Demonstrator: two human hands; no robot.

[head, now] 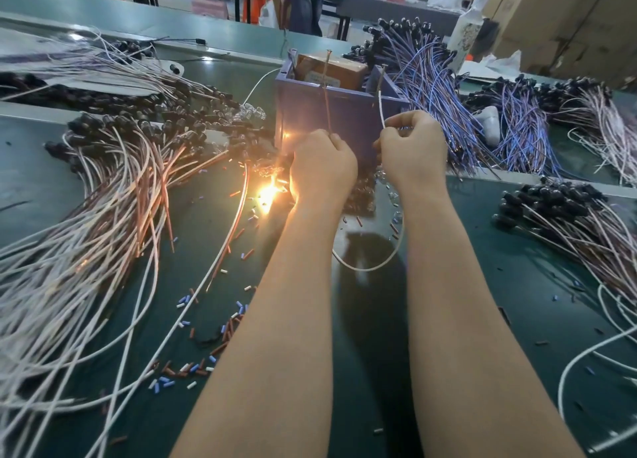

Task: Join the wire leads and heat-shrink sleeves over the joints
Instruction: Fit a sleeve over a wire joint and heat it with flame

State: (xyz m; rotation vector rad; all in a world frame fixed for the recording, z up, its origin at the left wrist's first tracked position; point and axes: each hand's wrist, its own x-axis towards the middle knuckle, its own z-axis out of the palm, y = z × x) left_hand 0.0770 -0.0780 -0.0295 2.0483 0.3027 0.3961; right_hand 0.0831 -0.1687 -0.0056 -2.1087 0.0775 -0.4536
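Workshop. A green desk (465,285) is carrying wire bundles (103,188) along its left and right edges, with a blue box (310,113) standing mid-desk toward the far edge. Loose sleeves (186,371) are lying scattered toward the front-left.

Left hand (322,163) is holding a brown lead (326,92) upright in front of the box, its fingers (336,144) curled round it. Right hand (412,147) is pinching a white lead (381,111), tip pointing up; the slack is looping under the right forearm. The lead tips are standing apart, not touching.

A glow (267,192) is burning on the desk just left of the left hand; I cannot tell its source.

Judgement: the step in hand is bringing the ends together. Doing it well is calling for:
- grips close to the tips
- a sleeve threaded on before joining
- ends laid parallel and overlapping before twisting
- the left wrist held clear of the glow

I cannot tell whether a sleeve is already sitting on either lead.
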